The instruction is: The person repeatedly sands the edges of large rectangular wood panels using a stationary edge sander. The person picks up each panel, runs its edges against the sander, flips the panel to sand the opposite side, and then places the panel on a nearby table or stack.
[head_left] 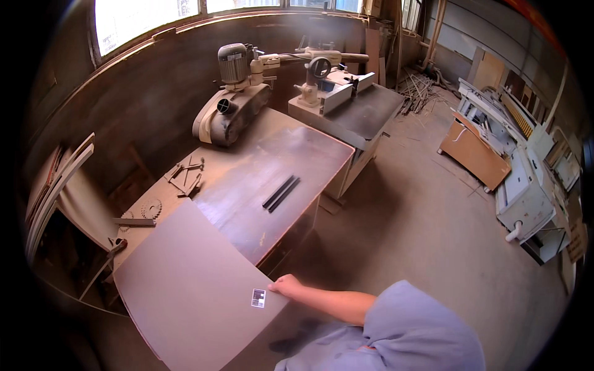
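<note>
My right hand (286, 286) is closed on the right edge of a large flat greyish panel (198, 290), with the thumb on its upper face. A small printed label (258, 298) is stuck on the panel near my fingers. The panel's far end overlaps the near end of a workbench (247, 216); whether it rests there, I cannot tell. My left hand is not in view. Two short black strips (281, 193) lie side by side on the bench top.
A motorised feeder (232, 111) stands at the bench's back, beside a machine table with a fence (339, 99). Saw blades (150, 209) and a metal clamp-like piece (187, 176) lie left. Boards (86, 204) lean at far left. Scrap sticks (416, 91) and a brown box (473, 151) occupy the floor.
</note>
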Available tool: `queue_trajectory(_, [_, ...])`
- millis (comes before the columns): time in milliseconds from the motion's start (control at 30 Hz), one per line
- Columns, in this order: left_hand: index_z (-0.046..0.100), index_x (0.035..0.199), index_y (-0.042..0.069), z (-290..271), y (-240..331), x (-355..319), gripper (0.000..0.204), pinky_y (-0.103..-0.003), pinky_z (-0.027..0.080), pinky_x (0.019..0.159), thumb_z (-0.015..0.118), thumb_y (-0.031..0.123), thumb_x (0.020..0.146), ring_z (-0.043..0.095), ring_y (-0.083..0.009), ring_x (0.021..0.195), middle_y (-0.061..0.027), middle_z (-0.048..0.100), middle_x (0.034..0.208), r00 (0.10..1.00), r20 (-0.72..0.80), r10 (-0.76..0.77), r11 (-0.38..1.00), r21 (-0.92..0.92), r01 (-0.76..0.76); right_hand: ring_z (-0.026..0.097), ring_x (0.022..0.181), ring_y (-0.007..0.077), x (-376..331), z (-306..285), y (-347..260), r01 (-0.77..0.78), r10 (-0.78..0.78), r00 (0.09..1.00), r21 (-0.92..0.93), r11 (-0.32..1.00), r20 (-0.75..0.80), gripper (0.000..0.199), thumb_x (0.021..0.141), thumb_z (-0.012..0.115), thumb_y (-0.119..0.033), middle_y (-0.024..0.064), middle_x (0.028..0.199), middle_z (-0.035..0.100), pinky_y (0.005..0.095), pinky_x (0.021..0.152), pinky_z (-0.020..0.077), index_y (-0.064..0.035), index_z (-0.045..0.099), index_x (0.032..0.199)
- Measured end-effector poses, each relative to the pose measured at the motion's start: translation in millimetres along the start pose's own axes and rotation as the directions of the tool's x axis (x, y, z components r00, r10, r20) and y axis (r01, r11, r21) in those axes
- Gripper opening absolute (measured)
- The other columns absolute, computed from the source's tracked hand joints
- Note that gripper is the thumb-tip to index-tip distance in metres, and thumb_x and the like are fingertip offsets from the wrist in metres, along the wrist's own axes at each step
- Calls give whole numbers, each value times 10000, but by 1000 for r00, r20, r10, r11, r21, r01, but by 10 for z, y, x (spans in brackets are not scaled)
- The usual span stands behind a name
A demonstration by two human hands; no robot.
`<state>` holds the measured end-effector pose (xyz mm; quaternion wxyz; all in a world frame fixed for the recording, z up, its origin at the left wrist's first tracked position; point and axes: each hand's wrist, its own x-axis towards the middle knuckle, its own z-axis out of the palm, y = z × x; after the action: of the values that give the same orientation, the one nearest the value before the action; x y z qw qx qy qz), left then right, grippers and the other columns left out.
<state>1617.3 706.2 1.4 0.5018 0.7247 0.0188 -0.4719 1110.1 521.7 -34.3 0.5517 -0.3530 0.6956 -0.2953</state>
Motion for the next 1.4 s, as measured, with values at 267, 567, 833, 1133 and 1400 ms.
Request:
queue_trajectory(267, [128, 1511, 204, -456, -1799, -1807, 672, -512, 162, 1152, 435, 450, 967, 121, -391, 1423, -153, 132, 1561, 985, -113, -132, 958, -269, 97, 574, 607, 162, -364, -768, 324, -138, 36, 908, 217, 966, 418, 188, 879, 591, -232, 56, 714, 602, 284, 563, 479, -56, 651, 853])
queue_trajectory(567, [634, 1116, -2, 713, -4947, -6112, 502, -341, 516, 655, 675, 401, 819, 652, -205, 698, -137, 688, 810, 799, -572, -186, 958, 74, 276, 422, 505, 181, 153, -3634, 2041, -296, 432, 504, -320, 900, 748, 374, 892, 463, -132, 22, 548, 385, 321, 426, 337, -132, 349, 536])
queue_trajectory(833, [660, 1026, 5, -133, -5579, -7292, 362, -376, 505, 717, 690, 274, 786, 644, -273, 777, -167, 666, 827, 207, -975, 81, 990, 54, -131, 559, 526, 187, -2648, -2116, 1065, 339, 310, 392, -449, 827, 866, 113, 845, 596, -70, 114, 685, 595, 328, 468, 477, 42, 588, 829])
queue_trajectory(1133, [388, 1359, -50, -1591, -6171, -7515, 738, -418, 360, 1061, 698, 291, 783, 435, -369, 1263, -256, 441, 1353, 299, -924, -238, 970, -212, 115, 515, 1197, 253, -5679, -526, 2199, 901, 260, -114, -10, 433, 959, 653, 767, 691, -162, 182, 1285, 535, 350, 996, 415, 43, 435, 1331])
queue_trajectory(1400, [334, 1365, -100, -1576, -6326, -7316, 842, -418, 328, 1084, 728, 321, 751, 405, -386, 1288, -290, 418, 1367, 333, -893, -302, 947, -321, -1, 481, 1214, 327, -6702, -546, 2522, 992, 182, -75, 54, 116, 981, 784, 709, 721, -205, 217, 1302, 490, 384, 1054, 367, 33, 373, 1371])
